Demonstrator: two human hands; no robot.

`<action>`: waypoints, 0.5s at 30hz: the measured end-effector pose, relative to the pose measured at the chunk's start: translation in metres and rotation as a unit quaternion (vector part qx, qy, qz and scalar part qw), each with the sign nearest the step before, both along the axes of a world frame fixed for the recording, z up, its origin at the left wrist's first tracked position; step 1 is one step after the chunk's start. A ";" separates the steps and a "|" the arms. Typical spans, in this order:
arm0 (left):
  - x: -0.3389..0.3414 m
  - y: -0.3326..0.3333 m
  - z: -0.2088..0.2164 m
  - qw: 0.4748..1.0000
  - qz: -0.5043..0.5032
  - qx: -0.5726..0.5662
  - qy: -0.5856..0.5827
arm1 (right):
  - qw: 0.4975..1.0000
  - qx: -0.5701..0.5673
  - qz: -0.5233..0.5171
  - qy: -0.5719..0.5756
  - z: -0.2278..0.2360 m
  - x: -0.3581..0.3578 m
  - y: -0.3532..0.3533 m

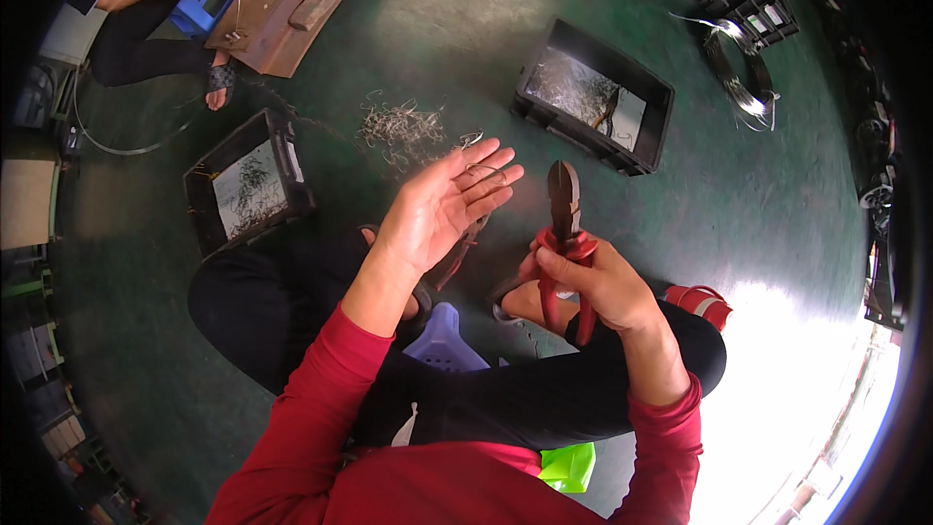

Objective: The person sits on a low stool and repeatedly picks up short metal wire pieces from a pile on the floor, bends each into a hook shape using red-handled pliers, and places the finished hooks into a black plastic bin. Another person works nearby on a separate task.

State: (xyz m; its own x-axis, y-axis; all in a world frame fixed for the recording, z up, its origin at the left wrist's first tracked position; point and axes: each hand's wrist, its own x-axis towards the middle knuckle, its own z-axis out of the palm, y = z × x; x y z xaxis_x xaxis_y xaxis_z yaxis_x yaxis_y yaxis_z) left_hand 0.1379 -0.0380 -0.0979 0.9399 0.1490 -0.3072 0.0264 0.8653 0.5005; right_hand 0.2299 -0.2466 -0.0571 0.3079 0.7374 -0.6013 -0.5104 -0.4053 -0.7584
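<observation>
Cutters: red-handled steel wire cutters (565,233), long axis upright, dark nose up, mid-frame.
Right hand (595,284): grip wrapped round red handles.
Left hand (442,206): grip wide, palm up, thin wire loop (483,173) on fingertips, just left of nose, nearer hand.

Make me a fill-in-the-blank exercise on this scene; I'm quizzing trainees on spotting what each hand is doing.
1. The right hand grips cutters with ____ handles.
2. The left hand is held open with its ____ facing up.
3. A heap of wire scraps lies on the green floor between two black ____.
4. The person's sleeves are ____.

Missing words: red; palm; crates; red
</observation>
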 end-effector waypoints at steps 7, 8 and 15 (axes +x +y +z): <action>0.003 -0.001 -0.040 0.999 -0.001 -0.022 0.047 | 0.995 -0.002 -0.042 -0.093 0.001 0.003 -0.001; 0.013 -0.003 -0.051 0.997 0.000 -0.016 0.079 | 0.995 0.006 -0.054 -0.088 0.003 0.004 -0.001; 0.183 -0.010 -0.091 0.985 -0.110 0.095 0.095 | 0.982 0.033 -0.176 -0.057 0.006 0.020 -0.016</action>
State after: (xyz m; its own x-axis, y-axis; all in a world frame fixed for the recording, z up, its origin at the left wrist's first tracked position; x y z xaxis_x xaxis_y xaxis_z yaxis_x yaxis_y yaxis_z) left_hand 0.3205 -0.0479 -0.1889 0.8837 0.0192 -0.4677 0.3127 0.7194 0.6203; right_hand 0.2503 -0.2625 -0.0513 0.6132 0.6093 -0.5027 -0.5210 -0.1663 -0.8372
